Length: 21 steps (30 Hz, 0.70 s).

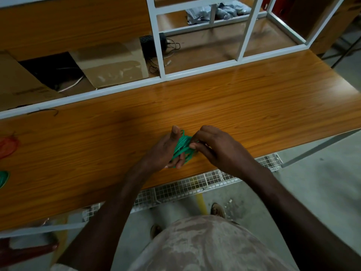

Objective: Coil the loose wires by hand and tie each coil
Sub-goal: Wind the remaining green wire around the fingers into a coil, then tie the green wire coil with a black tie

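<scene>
**Now both hands on a green coil**

Nearest, over the worktop's near edge, the left hand grips a green wire coil, fingers curled round its lower end. The right hand pinches the coil's strands from the right. Far left on the worktop lie a red coil and another green coil. Farther back stand a white frame and cardboard boxes.
</scene>
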Available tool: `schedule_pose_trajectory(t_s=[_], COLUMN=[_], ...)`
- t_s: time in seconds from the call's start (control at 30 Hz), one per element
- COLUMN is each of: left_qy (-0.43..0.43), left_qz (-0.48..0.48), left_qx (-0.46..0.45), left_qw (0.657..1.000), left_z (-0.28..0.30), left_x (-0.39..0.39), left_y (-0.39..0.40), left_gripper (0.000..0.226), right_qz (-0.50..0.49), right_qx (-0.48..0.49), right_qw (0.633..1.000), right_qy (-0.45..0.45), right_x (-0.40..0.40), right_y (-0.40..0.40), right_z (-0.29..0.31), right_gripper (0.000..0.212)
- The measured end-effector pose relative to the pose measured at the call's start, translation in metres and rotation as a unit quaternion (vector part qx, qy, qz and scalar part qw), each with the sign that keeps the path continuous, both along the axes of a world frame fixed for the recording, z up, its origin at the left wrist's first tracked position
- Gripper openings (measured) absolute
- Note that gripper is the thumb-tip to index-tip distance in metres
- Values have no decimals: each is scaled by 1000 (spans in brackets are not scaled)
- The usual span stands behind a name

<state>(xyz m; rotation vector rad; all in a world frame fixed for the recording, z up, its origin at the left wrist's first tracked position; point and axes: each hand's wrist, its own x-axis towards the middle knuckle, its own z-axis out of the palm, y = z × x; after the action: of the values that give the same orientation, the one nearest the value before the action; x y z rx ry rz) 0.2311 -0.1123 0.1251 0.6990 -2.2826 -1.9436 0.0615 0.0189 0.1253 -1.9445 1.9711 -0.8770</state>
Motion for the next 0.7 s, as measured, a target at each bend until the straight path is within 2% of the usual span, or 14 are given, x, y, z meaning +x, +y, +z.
schedule_pose_trajectory(t_s=[0.1, 0.23, 0.33, 0.43, 0.53, 0.63, 0.7], left_qy=[8, 3, 5, 16, 23, 42, 78], left_qz=[-6, 14, -20, -16, 12, 133, 208], left_qx=[52, 87, 117, 179, 162, 109, 102], left_qw=[999, 996, 993, 984, 986, 984, 970], left_z=[2, 9, 16, 21, 17, 12, 10], left_x=[-1, -3, -6, -10, -15, -19, -24], left_y=[7, 10, 11, 10, 5, 0, 1], left_gripper=[93, 92, 97, 93, 96, 96, 87], right_qz=[10, 23, 91, 144, 128, 41, -2], right_qx=[-20, -22, 26, 20, -8, -49, -72], right_qw=[999, 986, 947, 901, 904, 926, 933], right_qy=[-46, -165, -306, -409, -408, -373, -354], right_x=[-7, -11, -15, -16, -21, -21, -17], right_y=[0, 2, 4, 3, -6, -14, -18], right_z=[0, 5, 12, 16, 10, -3, -12], right_gripper=[16, 10, 13, 18, 14, 15, 12])
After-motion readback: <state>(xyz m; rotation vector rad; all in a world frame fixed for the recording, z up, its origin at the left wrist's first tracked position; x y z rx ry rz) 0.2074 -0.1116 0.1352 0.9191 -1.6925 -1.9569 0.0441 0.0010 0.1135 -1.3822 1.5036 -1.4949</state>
